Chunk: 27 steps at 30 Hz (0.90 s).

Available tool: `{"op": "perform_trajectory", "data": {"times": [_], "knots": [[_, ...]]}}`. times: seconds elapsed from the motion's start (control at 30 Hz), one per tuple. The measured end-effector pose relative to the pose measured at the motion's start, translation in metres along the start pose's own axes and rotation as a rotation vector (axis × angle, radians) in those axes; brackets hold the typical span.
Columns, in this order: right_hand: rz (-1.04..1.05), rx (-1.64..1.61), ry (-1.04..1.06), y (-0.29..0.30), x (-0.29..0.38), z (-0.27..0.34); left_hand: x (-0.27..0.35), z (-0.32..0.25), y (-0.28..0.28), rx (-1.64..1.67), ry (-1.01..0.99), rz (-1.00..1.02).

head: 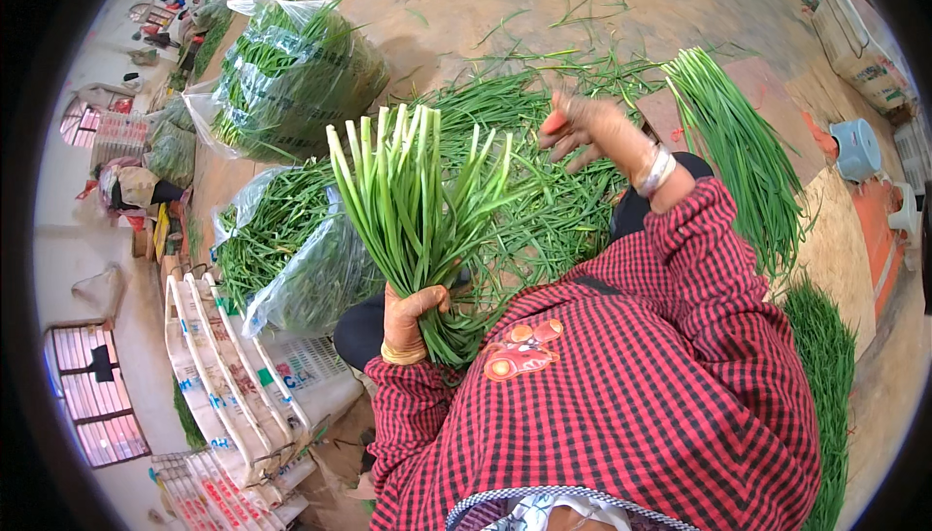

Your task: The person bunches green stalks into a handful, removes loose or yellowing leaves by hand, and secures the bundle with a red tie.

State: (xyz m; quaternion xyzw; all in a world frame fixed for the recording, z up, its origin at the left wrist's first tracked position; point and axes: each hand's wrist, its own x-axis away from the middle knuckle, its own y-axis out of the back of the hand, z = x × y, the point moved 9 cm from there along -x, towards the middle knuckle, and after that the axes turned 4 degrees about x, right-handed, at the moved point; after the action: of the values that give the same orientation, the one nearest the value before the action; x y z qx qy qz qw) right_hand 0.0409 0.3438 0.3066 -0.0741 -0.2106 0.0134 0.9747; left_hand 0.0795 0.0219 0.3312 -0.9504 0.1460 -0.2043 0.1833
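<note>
My left hand [409,318] is closed around a bunch of garlic chives [415,218], with the pale stem ends pointing up and the green leaves hanging below my fist. My right hand [593,130] is raised to the right of the bunch, apart from it. It is blurred, its fingers are spread, and I see nothing held in it; a red-orange patch shows at one fingertip. Beneath both hands, loose chive leaves [539,232] litter the floor. Near my right forearm, a neat pile of chives [735,145] lies on a board [772,101], pale ends away from me.
Clear plastic bags of chives [291,79] and of loose leaves [313,261] stand to the left. White plastic crates [233,371] are beside them. At right are more chives [819,371], a blue stool [855,150] and a white crate [855,43]. A person [131,187] is farther left.
</note>
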Motion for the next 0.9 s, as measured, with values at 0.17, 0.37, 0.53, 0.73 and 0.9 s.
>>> {"op": "perform_trajectory", "data": {"times": [0.17, 0.37, 0.53, 0.73, 0.9], "knots": [[0.401, 0.137, 0.158, -0.085, 0.021, -0.010, -0.003, -0.001, 0.001, -0.083, -0.014, 0.028], [0.190, 0.279, 0.108, -0.051, 0.009, -0.009, -0.001, 0.003, 0.003, -0.122, 0.054, 0.078], [0.075, 0.308, 0.322, -0.036, 0.009, 0.029, 0.003, 0.006, -0.020, -0.093, 0.160, 0.189], [-0.159, 0.186, 0.501, 0.009, 0.013, 0.061, -0.001, -0.003, -0.021, -0.155, 0.073, 0.170], [-0.557, 0.087, 0.401, 0.130, 0.016, 0.051, 0.004, -0.008, 0.006, -0.068, 0.035, 0.105]]}}
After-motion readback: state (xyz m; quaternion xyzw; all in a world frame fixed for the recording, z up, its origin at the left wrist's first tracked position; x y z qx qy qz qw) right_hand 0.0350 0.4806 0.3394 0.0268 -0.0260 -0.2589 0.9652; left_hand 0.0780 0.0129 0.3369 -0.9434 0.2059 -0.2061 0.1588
